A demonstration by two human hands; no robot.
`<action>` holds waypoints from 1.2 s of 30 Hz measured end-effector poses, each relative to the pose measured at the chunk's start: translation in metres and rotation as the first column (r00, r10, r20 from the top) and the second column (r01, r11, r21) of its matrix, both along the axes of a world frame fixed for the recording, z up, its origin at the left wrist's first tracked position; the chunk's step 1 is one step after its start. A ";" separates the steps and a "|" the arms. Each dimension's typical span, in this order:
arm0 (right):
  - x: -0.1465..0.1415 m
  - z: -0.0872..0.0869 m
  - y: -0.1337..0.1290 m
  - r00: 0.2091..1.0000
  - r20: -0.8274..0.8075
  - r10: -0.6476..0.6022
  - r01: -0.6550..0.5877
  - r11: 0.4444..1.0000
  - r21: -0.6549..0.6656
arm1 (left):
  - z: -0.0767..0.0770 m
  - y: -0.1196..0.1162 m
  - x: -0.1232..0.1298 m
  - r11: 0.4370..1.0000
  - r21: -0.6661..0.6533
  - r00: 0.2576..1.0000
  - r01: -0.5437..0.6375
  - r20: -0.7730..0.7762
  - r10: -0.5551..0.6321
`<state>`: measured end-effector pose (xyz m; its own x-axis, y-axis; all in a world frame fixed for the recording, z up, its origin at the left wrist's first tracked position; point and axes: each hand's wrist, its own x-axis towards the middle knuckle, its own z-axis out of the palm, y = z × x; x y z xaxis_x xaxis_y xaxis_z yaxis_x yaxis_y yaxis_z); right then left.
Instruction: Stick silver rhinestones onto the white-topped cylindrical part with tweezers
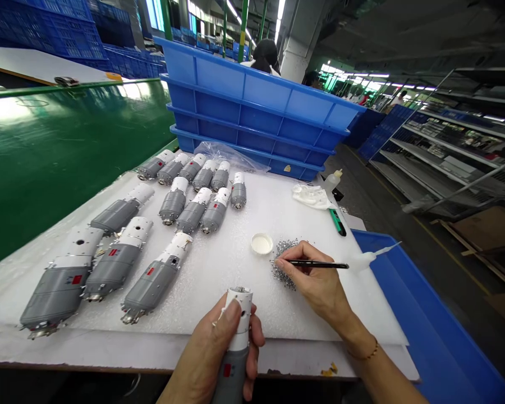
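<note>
My left hand [223, 350] grips a grey-and-white cylindrical model part [234, 359] upright, with its thumb on the white end. My right hand [315, 280] pinches a thin black pen-like tool [317, 264]. Its fine tip reaches over a pile of small silver beads [284, 273], and the hand partly hides the pile. A small white lid [261, 243] holding white liquid sits just beyond the beads. Several similar grey-and-white parts [154, 278] lie in rows on a white foam sheet [219, 280].
Stacked blue crates [252, 106] and a clear plastic bag [223, 154] stand behind the foam. A squeeze bottle [332, 180], white cloth [311, 196] and green-handled tool [337, 222] lie at right. A blue tray [425, 314] sits lower right; a person [265, 56] is beyond the crates.
</note>
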<state>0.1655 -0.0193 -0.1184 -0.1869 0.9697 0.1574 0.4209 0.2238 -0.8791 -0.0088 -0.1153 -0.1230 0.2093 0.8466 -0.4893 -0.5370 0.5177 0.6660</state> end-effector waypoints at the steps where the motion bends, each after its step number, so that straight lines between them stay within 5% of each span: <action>1: -0.001 0.000 0.000 1.000 0.009 0.000 0.000 1.000 0.000 | 0.001 0.001 0.000 1.000 0.027 1.000 0.006 -0.024 -0.005; 8: -0.001 -0.005 0.000 0.999 0.047 -0.007 0.007 1.000 0.010 | 0.017 0.000 0.000 0.992 -0.043 0.989 -0.116 -0.096 0.112; 14: 0.001 -0.005 -0.001 0.999 0.039 -0.009 0.008 1.000 0.027 | 0.013 -0.002 0.003 0.986 -0.040 0.985 -0.164 -0.056 0.161; 27: -0.002 0.006 -0.019 0.999 -0.040 0.015 -0.008 0.983 0.182 | 0.026 -0.006 0.008 0.982 -0.068 0.983 -0.178 -0.051 0.174; 32: -0.006 0.022 -0.049 0.976 -0.081 0.202 -0.146 0.882 0.447 | 0.026 -0.002 0.011 0.959 -0.168 0.963 -0.226 0.109 0.246; 36: -0.008 0.024 -0.062 0.965 0.044 0.258 -0.240 0.805 0.543 | 0.024 0.000 0.013 0.941 -0.267 0.922 -0.209 0.265 0.281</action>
<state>0.1574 -0.0814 -0.0940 -0.3964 0.6477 0.6507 0.2601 0.7589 -0.5970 0.0042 -0.1150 -0.0994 0.1746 0.7620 -0.6236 -0.8199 0.4632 0.3365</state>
